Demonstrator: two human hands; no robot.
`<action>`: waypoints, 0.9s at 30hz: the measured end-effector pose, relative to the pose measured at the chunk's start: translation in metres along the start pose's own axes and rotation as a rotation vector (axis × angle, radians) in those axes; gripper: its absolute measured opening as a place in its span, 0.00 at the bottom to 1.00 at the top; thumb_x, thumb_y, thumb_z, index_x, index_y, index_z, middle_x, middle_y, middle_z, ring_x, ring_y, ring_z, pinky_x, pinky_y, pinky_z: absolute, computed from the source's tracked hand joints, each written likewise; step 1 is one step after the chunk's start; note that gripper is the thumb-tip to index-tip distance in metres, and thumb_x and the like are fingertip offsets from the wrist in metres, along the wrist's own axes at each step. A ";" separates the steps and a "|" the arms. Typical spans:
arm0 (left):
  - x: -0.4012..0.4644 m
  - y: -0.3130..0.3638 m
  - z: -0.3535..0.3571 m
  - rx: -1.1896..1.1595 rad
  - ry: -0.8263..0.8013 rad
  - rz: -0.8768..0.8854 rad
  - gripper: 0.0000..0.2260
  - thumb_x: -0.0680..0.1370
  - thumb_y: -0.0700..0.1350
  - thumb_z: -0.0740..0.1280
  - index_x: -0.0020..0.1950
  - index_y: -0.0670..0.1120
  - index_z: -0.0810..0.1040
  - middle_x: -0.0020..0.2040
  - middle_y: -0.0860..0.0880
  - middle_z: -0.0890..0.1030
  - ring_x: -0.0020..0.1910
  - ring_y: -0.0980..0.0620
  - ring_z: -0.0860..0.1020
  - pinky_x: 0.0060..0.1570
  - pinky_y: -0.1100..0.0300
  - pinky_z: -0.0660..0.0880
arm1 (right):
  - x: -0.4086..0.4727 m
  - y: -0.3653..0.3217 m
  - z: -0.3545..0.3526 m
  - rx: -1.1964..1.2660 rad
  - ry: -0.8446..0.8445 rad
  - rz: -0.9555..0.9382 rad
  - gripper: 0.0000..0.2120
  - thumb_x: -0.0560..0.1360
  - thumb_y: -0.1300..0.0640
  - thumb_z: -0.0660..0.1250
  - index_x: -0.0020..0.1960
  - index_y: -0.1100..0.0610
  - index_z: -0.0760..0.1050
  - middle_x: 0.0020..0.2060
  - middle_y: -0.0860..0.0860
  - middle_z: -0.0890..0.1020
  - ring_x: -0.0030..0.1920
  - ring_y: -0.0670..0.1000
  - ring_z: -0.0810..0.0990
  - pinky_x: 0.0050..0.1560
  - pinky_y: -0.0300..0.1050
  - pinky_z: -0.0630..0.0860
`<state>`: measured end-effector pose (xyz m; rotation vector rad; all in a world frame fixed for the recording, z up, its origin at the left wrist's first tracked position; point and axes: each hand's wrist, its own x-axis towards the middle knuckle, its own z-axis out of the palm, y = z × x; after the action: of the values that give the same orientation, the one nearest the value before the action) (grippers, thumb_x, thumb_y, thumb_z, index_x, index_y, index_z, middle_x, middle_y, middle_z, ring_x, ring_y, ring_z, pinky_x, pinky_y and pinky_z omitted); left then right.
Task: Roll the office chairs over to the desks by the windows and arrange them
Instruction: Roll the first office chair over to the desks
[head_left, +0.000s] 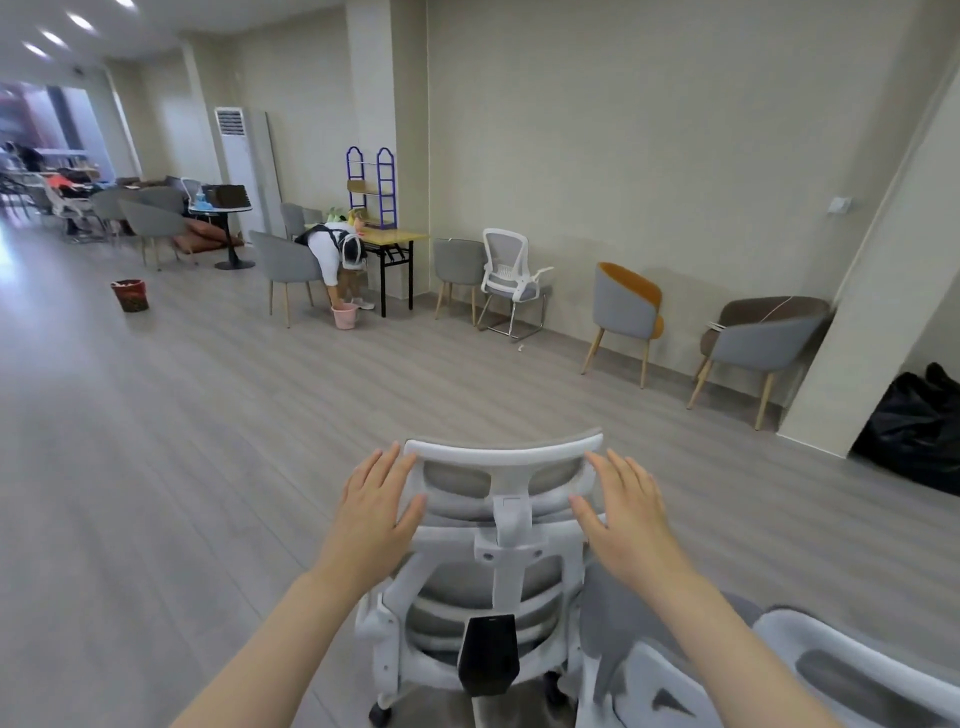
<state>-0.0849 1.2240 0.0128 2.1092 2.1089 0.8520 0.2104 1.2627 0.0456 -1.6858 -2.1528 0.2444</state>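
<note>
I have the white office chair (493, 561) straight in front of me, its back toward me so I can push it. My left hand (376, 501) and right hand (626, 512) flank its headrest (501, 457), fingers straight and gripping nothing; whether the fingertips touch it I cannot tell. A second chair (810, 670) sits just right of the first. No window desks show.

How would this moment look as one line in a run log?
step: chair pickup | left hand: open, at headrest left end | right hand: open, at right end | office chair: upright | desks: unseen
</note>
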 end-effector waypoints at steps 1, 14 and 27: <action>0.014 -0.004 0.007 -0.010 0.002 -0.003 0.33 0.76 0.65 0.43 0.78 0.52 0.56 0.79 0.53 0.54 0.78 0.52 0.50 0.74 0.55 0.50 | 0.014 0.003 0.003 0.007 -0.003 -0.010 0.28 0.81 0.41 0.52 0.78 0.50 0.54 0.79 0.51 0.54 0.79 0.53 0.47 0.78 0.51 0.46; 0.126 -0.052 0.052 -0.408 -0.038 0.088 0.22 0.79 0.59 0.48 0.42 0.54 0.79 0.38 0.57 0.79 0.43 0.58 0.77 0.43 0.62 0.71 | 0.147 0.003 0.052 -0.128 0.124 -0.127 0.27 0.77 0.40 0.46 0.28 0.53 0.69 0.24 0.46 0.72 0.33 0.47 0.71 0.58 0.45 0.67; 0.126 -0.096 0.056 -0.570 0.249 -0.248 0.20 0.78 0.53 0.51 0.32 0.49 0.76 0.34 0.52 0.79 0.36 0.53 0.76 0.39 0.63 0.70 | 0.180 -0.050 0.103 0.079 0.516 -0.300 0.18 0.72 0.55 0.56 0.24 0.51 0.57 0.21 0.45 0.59 0.24 0.50 0.58 0.31 0.38 0.49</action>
<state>-0.1592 1.3681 -0.0294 1.4865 1.8592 1.5157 0.0877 1.4329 0.0060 -1.1931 -1.9296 -0.1728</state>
